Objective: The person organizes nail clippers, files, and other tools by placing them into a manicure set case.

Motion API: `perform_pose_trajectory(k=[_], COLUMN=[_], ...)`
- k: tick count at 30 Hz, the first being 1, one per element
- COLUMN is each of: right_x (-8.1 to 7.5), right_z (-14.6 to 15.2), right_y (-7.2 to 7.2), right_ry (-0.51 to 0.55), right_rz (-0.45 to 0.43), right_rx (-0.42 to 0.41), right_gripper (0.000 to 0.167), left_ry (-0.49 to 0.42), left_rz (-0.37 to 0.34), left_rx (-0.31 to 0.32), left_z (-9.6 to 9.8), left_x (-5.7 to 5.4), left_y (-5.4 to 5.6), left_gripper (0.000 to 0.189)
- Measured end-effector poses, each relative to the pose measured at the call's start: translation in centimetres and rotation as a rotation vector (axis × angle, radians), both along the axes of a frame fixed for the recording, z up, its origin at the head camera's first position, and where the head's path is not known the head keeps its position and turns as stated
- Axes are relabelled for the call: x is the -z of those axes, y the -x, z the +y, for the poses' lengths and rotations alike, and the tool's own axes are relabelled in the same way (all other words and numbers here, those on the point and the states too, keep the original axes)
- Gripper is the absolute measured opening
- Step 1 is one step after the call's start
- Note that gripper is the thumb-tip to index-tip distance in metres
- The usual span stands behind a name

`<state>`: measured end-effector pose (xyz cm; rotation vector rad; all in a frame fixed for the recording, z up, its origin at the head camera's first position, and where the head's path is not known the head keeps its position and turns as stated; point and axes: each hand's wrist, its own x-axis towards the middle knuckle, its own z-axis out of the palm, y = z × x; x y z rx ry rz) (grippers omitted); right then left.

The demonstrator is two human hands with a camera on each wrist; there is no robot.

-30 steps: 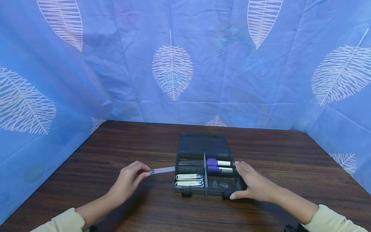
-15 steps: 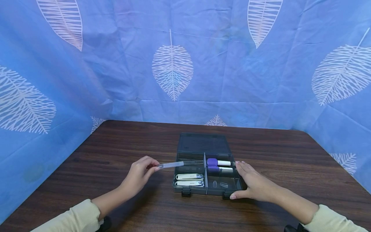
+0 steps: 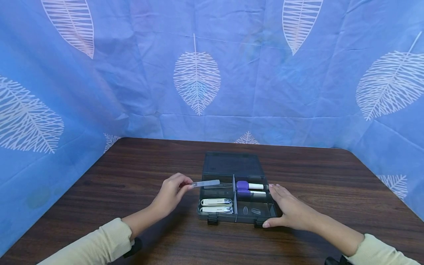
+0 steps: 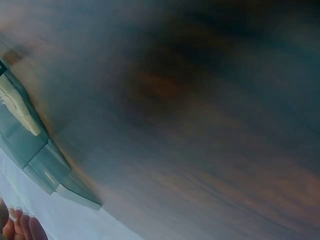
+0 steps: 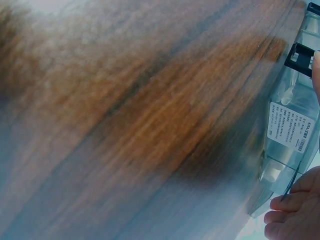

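Observation:
Between thumb and fingertips my left hand (image 3: 170, 193) pinches one end of a translucent flat nail file (image 3: 210, 183). Its free end reaches over the back left compartment of a smoky clear plastic box (image 3: 245, 219). A similar clear strip (image 3: 223, 186) lies in that compartment. Two pale nail clippers (image 3: 216, 202) sit side by side at the front left. Right of the divider (image 3: 234, 198) lie two purple-and-white bottles (image 3: 255, 186). My right hand (image 3: 291, 211) rests against the box's right side, thumb at the front corner, fingers extended. The right wrist view shows that hand beside the box's label (image 5: 290, 127).
The box's lid (image 3: 232, 163) lies folded back behind it. Black latches (image 3: 213, 219) stick out at the front. A dark wood table (image 3: 149, 158) carries everything. Blue leaf-patterned cloth (image 3: 142, 92) hangs around its back and sides.
My left hand has moved right and away from me, bringing the nail file from beside the box to over the back left compartment. The right hand and box have stayed put.

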<state>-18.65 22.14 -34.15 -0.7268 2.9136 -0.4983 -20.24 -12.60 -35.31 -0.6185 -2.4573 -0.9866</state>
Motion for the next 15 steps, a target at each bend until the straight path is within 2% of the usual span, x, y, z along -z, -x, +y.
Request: perform_pose_trajectory(k=[4, 11, 15], right_x=[0.0, 0.0, 0.0], right_z=[0.0, 0.0, 0.0], right_y=[0.0, 0.0, 0.0], right_ry=[-0.002, -0.005, -0.002], right_rz=[-0.001, 0.009, -0.001], right_rx=[0.002, -0.009, -0.008], right_gripper=[0.118, 0.117, 0.117], left_ry=[0.001, 0.037, 0.064], left_rz=[-0.003, 0.045, 0.041], left_rx=[0.008, 0.046, 0.049], left_z=[0.6, 1.3, 1.9], left_x=[0.0, 0.3, 0.3], left_y=[0.4, 1.2, 1.8], left_gripper=[0.005, 0.006, 0.007])
